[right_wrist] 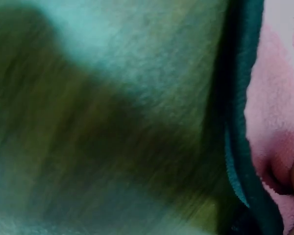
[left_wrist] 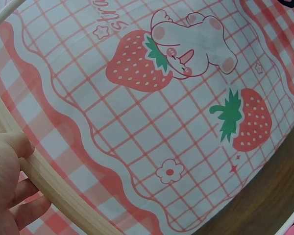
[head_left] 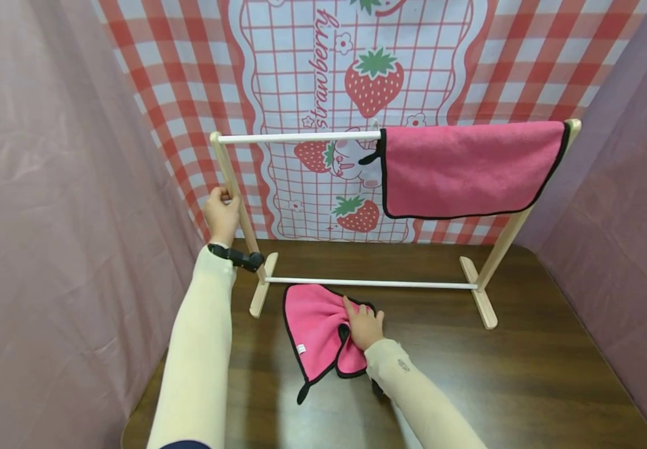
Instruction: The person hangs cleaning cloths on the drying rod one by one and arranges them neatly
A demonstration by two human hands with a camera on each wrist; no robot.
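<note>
My left hand (head_left: 222,215) grips the left wooden post (head_left: 245,224) of a drying rack partway up; in the left wrist view its fingers (left_wrist: 27,205) wrap the post. On the table lies a crumpled pink towel (head_left: 315,318) with black edging, a white tag and a black hanging loop. My right hand (head_left: 366,327) holds its right part, with folds bunching under the fingers. The right wrist view has the towel (right_wrist: 277,98) at its right edge, gathered by partly visible fingertips. A second pink towel (head_left: 469,168) hangs over the right part of the rack's white top bar (head_left: 301,137).
The rack's feet (head_left: 478,293) stand on a brown wooden table (head_left: 531,374), joined by a white lower bar (head_left: 368,283). Behind hangs a checked strawberry-print cloth (head_left: 312,75). Pink curtains (head_left: 60,187) close off the left side and lilac ones (head_left: 632,156) the right.
</note>
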